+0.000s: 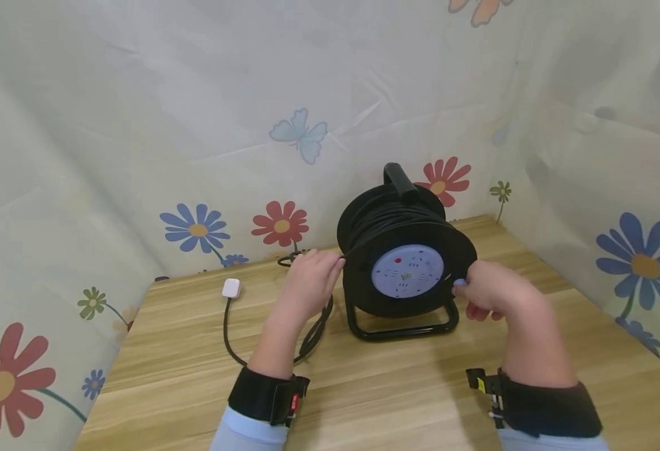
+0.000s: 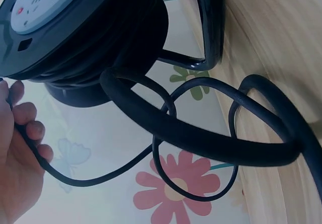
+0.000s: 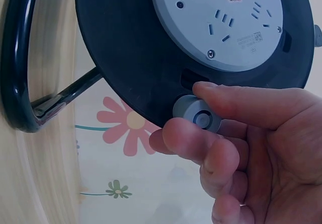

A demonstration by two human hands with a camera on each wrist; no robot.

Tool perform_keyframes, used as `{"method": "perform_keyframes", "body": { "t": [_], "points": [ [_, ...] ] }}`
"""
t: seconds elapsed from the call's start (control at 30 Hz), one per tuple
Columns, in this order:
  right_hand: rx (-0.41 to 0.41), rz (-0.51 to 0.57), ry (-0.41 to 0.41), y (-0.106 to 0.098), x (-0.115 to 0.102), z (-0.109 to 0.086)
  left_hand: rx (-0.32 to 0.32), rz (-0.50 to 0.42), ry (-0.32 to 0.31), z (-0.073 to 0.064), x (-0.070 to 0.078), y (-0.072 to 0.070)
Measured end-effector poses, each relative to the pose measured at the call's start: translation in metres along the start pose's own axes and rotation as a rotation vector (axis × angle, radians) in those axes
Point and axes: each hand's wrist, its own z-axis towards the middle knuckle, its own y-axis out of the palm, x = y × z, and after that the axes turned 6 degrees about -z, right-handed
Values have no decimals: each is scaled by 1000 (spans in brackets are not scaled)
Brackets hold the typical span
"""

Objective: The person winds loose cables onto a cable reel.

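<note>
A black cable reel [image 1: 358, 282] stands on its tubular metal frame [image 1: 403, 333], its round socket panel [image 1: 407, 271] facing me. Dark cable [image 1: 383, 213] is wound around the drum. At the reel's left edge, my left hand [image 1: 309, 285] grips the cable, which the left wrist view shows running through its curled fingers. On the right, my right hand [image 1: 496, 291] pinches the small grey crank knob [image 3: 197, 112] near the disc's rim between thumb and fingers. Loose cable [image 2: 201, 148] hangs in loops below the left hand, and a white plug [image 1: 231, 288] lies at its end on the table.
The wooden table [image 1: 375, 394] meets fabric walls [image 1: 222, 125] printed with flowers at the back and sides. A carrying handle [image 1: 400, 181] tops the reel. The loose cable's loops lie between the plug and the reel, partly behind my left forearm.
</note>
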Motion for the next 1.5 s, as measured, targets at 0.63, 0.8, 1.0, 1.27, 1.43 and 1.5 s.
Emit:
{"method": "perform_keyframes", "body": {
  "t": [0.63, 0.8, 1.0, 1.27, 1.43, 1.5],
  "points": [
    [-30, 32, -24, 8, 5, 11, -82, 11, -53, 22, -3, -16],
    [-27, 21, -22, 8, 3, 11, -193, -21, -45, 19, 0, -9],
    [-28, 5, -20, 9, 2, 14, -163, -55, -5, 13, -3, 1],
    [-39, -22, -21, 16, 2, 19, -118, -146, 31, 6, -6, 7],
    [-29, -32, -17, 19, 0, 23, -86, -129, 40, 7, -5, 7],
    [-29, -33, -14, 19, 0, 24, -78, -119, 42, 7, -5, 6]
  ]
}}
